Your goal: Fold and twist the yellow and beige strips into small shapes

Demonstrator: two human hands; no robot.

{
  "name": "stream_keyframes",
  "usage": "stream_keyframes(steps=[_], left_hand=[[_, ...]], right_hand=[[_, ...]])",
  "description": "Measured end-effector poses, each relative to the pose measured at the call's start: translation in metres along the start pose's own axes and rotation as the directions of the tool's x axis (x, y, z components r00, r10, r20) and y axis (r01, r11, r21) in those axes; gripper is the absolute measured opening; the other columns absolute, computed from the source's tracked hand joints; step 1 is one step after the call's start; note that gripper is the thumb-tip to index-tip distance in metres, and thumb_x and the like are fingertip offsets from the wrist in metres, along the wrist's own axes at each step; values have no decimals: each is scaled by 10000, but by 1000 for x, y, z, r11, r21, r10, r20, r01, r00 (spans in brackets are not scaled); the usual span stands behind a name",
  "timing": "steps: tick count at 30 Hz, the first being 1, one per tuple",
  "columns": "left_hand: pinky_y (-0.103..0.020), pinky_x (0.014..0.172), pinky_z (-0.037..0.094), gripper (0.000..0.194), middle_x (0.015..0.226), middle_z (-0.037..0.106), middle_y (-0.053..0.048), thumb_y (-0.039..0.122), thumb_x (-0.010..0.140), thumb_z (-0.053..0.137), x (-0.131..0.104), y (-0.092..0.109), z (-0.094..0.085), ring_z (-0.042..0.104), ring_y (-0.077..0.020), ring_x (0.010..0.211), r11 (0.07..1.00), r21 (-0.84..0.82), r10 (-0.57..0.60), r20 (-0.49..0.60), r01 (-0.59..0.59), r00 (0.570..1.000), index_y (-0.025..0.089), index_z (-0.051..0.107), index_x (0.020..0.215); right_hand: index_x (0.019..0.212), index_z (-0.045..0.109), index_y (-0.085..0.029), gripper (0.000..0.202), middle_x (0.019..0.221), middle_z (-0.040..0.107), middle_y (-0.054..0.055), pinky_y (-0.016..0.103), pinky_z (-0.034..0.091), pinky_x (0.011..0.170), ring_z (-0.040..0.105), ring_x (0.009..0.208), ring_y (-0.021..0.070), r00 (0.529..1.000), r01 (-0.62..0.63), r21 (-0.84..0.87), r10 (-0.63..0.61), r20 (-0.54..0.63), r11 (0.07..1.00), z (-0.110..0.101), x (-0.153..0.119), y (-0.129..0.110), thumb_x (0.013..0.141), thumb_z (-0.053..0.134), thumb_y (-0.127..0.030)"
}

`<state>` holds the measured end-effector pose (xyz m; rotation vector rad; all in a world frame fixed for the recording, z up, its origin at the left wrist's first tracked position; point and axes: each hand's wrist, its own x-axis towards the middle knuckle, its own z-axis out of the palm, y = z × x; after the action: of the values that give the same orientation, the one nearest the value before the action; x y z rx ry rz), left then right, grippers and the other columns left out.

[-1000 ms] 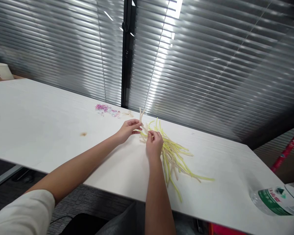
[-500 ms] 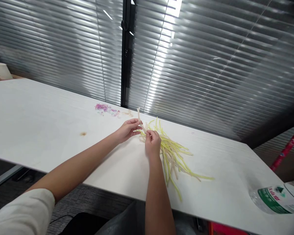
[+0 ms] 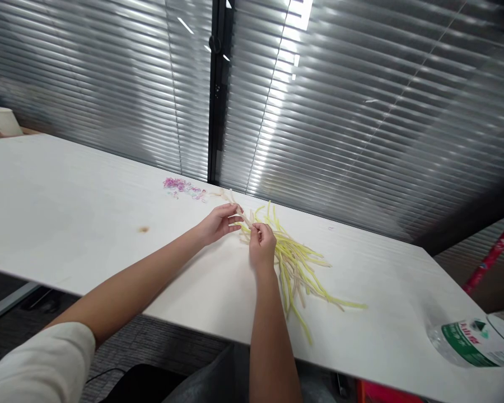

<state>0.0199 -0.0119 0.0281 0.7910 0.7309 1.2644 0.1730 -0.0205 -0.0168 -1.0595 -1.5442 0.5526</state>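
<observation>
A beige pipe cleaner runs slantwise between my two hands, held above the white table. My left hand pinches it between thumb and forefinger, the other fingers loosely spread. At its lower end my right hand grips it with closed fingertips. The upper end, thin and pale, pokes out past my left fingers towards the back. Under and to the right of my right hand lies a loose heap of yellow and beige pipe cleaners, fanned out over the table.
Small pink and purple loops are scattered at the table's back edge, with a beige twisted piece beside them. A clear bottle with a green and white label lies at the right. Blinds rise behind the white table.
The free upper end of the beige pipe cleaner has tipped left and lower, where it stood nearly upright before. Both hands have stayed almost in place.
</observation>
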Motion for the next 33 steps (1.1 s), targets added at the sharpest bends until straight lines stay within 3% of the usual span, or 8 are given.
stream_keyframes(steps=[4,8,16,21,28,33], left_hand=[[-238,650,507,173,845,598,-19,327,757,701,2,-1,-2,602,-122,754,999,47,10,5,-10,1000,171,626,768],[-233,656,489,238,863,602,-19,379,727,726,2,-1,-2,604,-119,764,981,190,24,9,-25,1000,165,640,785],[-269,661,446,416,743,621,-34,550,680,695,3,-7,-1,603,-146,696,813,580,64,-8,-48,998,143,644,743],[-295,650,473,392,763,665,-58,538,680,689,7,-15,-7,616,-164,663,769,630,97,53,-108,994,157,632,753],[-284,607,478,360,619,588,-17,507,726,648,6,-18,-9,570,-155,601,728,670,108,95,-143,990,172,657,858],[-266,573,448,334,581,553,-11,518,750,613,1,-17,-3,542,-152,566,671,720,38,207,-178,978,190,595,687]], right_hand=[[877,615,-173,200,880,600,32,235,401,612,490,670,115,998,-8,17,10,-66,1000,0,0,-1,865,459,-296],[924,615,-162,231,889,608,37,229,391,569,447,587,96,984,-83,82,95,-152,993,0,1,-1,863,475,-335],[981,634,-150,278,943,636,68,233,396,561,447,578,97,952,-134,91,154,-266,987,-2,3,-2,862,475,-345],[978,655,-153,296,917,653,67,233,396,551,459,586,104,957,-112,109,136,-255,988,-1,3,-1,865,478,-362],[968,671,-156,326,825,643,52,242,405,556,491,600,116,973,-124,128,146,-177,984,-1,2,0,855,482,-396],[990,674,-152,341,804,648,50,241,413,560,514,614,123,974,-130,116,148,-172,985,-1,3,0,857,475,-395]])
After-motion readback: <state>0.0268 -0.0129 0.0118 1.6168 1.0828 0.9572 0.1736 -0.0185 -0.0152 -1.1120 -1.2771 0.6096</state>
